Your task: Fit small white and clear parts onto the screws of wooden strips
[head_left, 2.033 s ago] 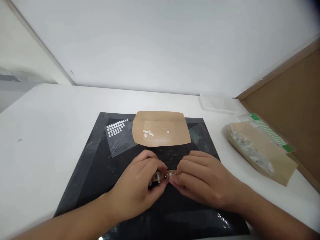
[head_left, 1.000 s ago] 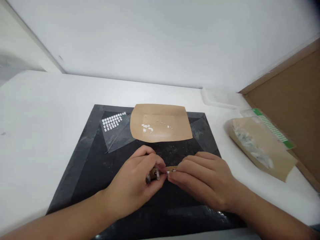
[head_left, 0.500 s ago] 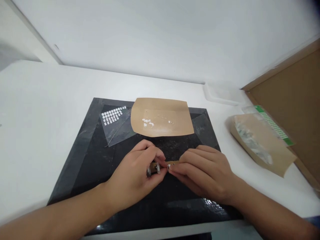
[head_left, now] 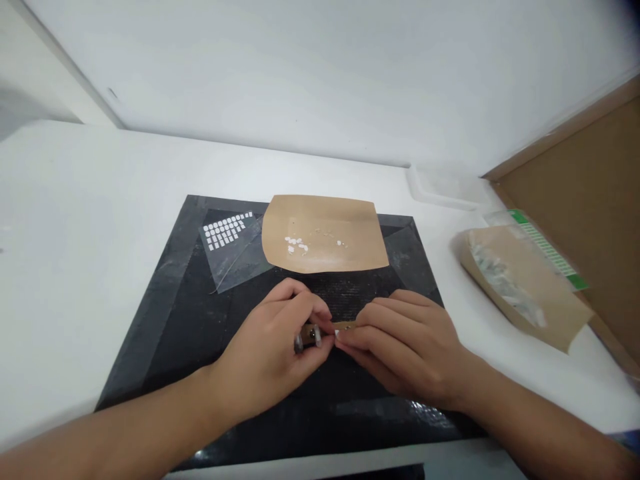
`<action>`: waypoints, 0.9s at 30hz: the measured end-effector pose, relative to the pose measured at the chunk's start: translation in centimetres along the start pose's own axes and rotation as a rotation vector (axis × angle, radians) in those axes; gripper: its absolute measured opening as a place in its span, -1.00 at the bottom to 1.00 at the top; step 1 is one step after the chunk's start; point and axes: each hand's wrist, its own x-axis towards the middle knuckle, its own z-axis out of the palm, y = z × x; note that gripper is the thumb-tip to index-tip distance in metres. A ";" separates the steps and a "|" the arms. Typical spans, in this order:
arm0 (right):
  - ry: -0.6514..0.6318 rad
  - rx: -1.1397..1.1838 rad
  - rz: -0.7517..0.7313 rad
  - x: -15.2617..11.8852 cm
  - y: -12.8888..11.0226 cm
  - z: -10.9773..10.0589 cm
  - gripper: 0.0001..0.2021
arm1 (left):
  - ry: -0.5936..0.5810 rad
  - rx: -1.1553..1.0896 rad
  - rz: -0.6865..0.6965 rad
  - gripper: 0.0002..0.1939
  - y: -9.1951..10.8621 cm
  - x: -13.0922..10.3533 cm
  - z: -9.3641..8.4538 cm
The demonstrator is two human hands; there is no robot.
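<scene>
My left hand (head_left: 280, 337) is closed, thumb and fingers pinching a narrow brown strip (head_left: 308, 331) that carries small dark and shiny fittings. Its exact kind cannot be made out. Facing it, my right hand (head_left: 413, 343) is closed too, its thumb and index fingertips meeting at a tiny white piece (head_left: 337, 333) on or against the strip. The fingertips of both hands nearly touch, and fingers hide much of the strip. Just beyond them lies a tan paper sheet (head_left: 325, 207) with several white bits (head_left: 296, 244) scattered on it.
Under the hands is a black mat (head_left: 165, 320) on a white table (head_left: 75, 267). A clear sheet of white stickers (head_left: 225, 231) lies at left. To the right are a tan sheet holding clear packets (head_left: 505, 283), a green-edged card (head_left: 545, 250) and a translucent tray (head_left: 445, 190).
My right fingertips have shifted very slightly left, toward the left hand, at the white piece. My left hand and the sheets stay almost the same.
</scene>
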 end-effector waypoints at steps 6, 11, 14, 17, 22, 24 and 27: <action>-0.028 0.054 0.035 0.0 0.0 0.0 -0.94 | -0.001 -0.007 -0.004 -0.79 0.0 0.1 0.0; -0.044 0.072 0.047 -0.1 0.0 0.1 -0.92 | 0.004 -0.011 0.004 -0.79 0.1 0.1 0.1; -0.051 0.066 0.050 0.0 0.0 0.0 -0.90 | 0.006 -0.006 0.003 -0.79 0.1 0.1 0.0; -0.062 0.068 0.042 0.0 0.0 -0.1 -0.88 | 0.005 0.000 -0.001 -0.79 0.1 0.0 0.0; -0.074 0.049 0.027 0.1 0.0 -0.1 -0.82 | 0.007 0.000 -0.013 -0.79 0.2 0.0 0.0; -0.075 0.027 0.012 0.1 0.0 -0.1 -0.77 | 0.006 0.002 -0.012 -0.79 0.2 0.1 0.0; -0.070 0.001 -0.010 0.0 0.1 0.0 -0.72 | 0.012 0.020 -0.007 -0.80 0.3 0.0 0.0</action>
